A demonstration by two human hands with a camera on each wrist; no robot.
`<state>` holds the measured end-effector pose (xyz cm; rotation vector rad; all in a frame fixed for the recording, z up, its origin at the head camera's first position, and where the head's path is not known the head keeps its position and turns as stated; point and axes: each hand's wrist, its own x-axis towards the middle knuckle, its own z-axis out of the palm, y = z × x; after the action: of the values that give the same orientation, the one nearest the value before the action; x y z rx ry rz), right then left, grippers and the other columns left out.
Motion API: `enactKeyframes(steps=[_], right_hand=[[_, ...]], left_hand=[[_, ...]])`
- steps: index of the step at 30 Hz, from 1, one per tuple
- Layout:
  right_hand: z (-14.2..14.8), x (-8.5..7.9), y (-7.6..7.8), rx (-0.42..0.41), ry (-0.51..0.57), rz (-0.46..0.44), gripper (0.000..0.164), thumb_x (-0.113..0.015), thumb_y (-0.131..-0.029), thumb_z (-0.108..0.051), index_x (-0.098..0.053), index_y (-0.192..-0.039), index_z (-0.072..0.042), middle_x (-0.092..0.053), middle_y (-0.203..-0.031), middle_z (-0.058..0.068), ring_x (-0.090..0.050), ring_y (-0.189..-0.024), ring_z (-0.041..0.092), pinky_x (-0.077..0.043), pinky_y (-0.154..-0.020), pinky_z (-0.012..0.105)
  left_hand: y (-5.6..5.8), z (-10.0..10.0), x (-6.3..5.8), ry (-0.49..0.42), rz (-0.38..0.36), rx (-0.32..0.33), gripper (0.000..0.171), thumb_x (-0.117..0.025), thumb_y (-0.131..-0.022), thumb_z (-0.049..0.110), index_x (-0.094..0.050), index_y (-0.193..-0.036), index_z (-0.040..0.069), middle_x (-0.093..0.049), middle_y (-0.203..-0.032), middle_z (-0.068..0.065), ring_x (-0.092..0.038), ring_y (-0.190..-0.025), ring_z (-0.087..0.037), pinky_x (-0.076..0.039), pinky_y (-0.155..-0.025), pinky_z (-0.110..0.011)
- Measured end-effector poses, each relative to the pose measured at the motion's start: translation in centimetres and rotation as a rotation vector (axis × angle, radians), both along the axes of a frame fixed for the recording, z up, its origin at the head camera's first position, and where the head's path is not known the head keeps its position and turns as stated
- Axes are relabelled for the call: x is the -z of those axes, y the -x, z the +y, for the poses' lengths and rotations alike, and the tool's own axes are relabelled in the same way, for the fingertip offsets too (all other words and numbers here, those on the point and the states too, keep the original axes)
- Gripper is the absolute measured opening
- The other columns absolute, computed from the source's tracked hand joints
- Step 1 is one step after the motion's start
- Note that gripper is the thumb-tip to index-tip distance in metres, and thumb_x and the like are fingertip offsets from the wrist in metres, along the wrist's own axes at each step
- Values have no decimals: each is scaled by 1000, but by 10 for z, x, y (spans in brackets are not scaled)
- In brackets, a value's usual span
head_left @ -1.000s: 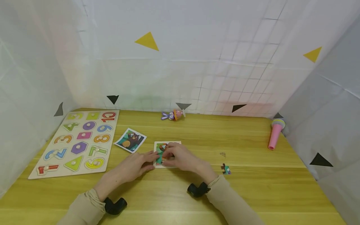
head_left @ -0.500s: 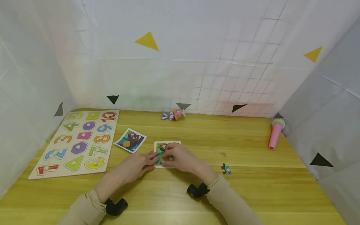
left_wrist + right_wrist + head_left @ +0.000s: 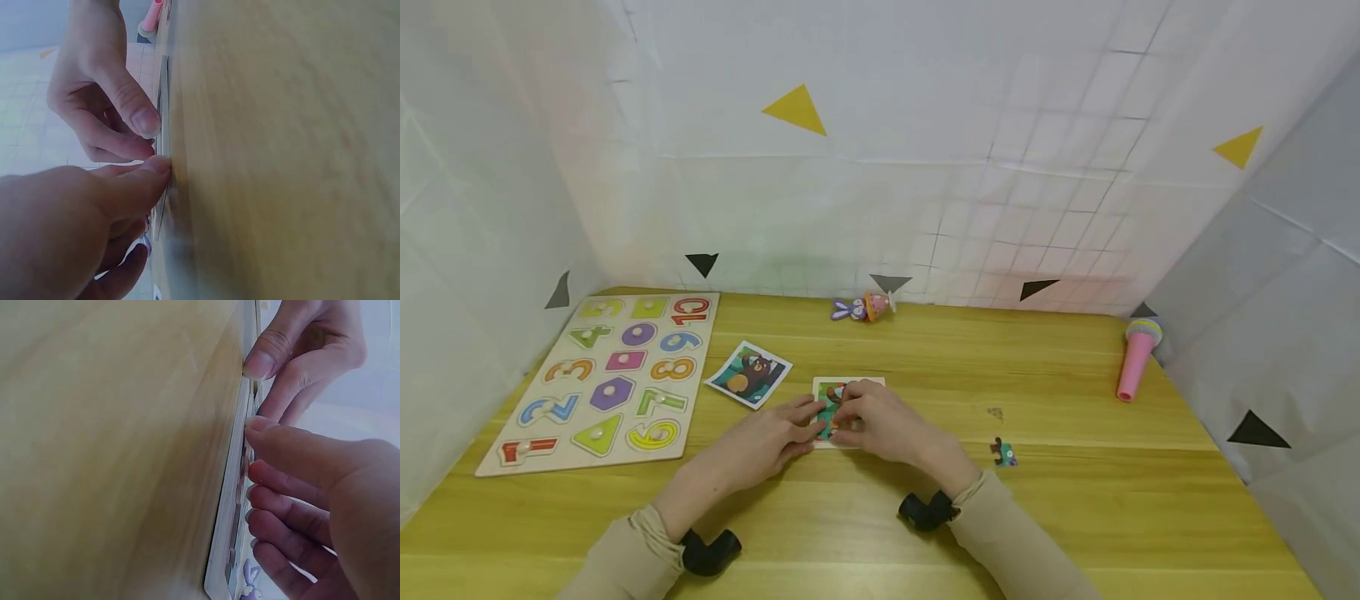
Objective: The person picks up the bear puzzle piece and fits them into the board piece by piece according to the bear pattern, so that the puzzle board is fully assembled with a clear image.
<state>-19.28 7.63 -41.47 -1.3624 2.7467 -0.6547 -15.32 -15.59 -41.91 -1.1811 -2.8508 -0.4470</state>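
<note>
A small jigsaw puzzle [image 3: 822,387] in a pale frame lies flat before me, its picture green and partly orange. My left hand [image 3: 767,446] reaches over the puzzle's left edge, fingertips on its surface and thumb [image 3: 150,172] at its near edge. Above the puzzle is my right hand [image 3: 887,421], fingers slightly bent, with thumb and fingertips [image 3: 257,494] spread along the pieces. That hand hides the puzzle's right part. Close by at upper left lies a bear picture card [image 3: 748,375]. One loose puzzle piece [image 3: 1003,452] rests on the table to the right.
On the left lies a wooden number and shape board [image 3: 696,392]. A purple rabbit toy [image 3: 861,307] lies at the back, by the white cloth wall [image 3: 880,208]. At the far right is a pink toy microphone [image 3: 1137,362]. The wooden table [image 3: 1112,517] extends around them.
Both hands stay at the puzzle, almost still; the right fingers shift only slightly over the pieces. The card, loose piece and other things keep their places.
</note>
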Motion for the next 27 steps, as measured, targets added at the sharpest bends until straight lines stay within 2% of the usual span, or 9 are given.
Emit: enactKeyframes(steps=[5,12,16,21,27], right_hand=[[-1,1,0,34,4,-36,15,-76,-90,-30,-78,-93,-16,-60,-90,-1,-55,-83,13,-46,-72,22],[-1,1,0,55,25,-61,13,-76,-90,-27,-77,-93,-15,-63,-93,0,-58,-83,15,-48,-72,22],[-1,3,0,58,44,-57,11,-77,-89,-25,-77,-93,-15,-65,-96,-1,-59,-85,14,-49,-73,24],[-3,6,1,84,88,-97,10,-79,-87,-23,-77,-91,-13,-68,-92,-3,-60,-85,12,-50,-72,23],[-4,6,0,177,99,-195,13,-80,-86,-24,-71,-82,-15,-63,-81,-5,-55,-71,5,-46,-63,21]], left_hand=[[-1,0,-2,-12,-45,-5,39,-61,-101,18,-60,-139,7,-51,-149,-15,-57,-129,-34,-53,-98,-45],[-1,3,-1,57,-23,-21,41,-59,-102,20,-58,-141,7,-52,-148,-16,-59,-126,-35,-54,-96,-45],[-1,4,0,85,-4,-16,42,-58,-102,21,-58,-141,7,-51,-149,-15,-56,-130,-34,-53,-98,-45],[-1,5,1,58,6,6,41,-59,-101,16,-58,-140,5,-52,-148,-13,-54,-132,-31,-52,-99,-44],[0,4,1,-6,-22,45,36,-61,-99,8,-63,-135,3,-54,-146,-14,-58,-128,-33,-54,-96,-43]])
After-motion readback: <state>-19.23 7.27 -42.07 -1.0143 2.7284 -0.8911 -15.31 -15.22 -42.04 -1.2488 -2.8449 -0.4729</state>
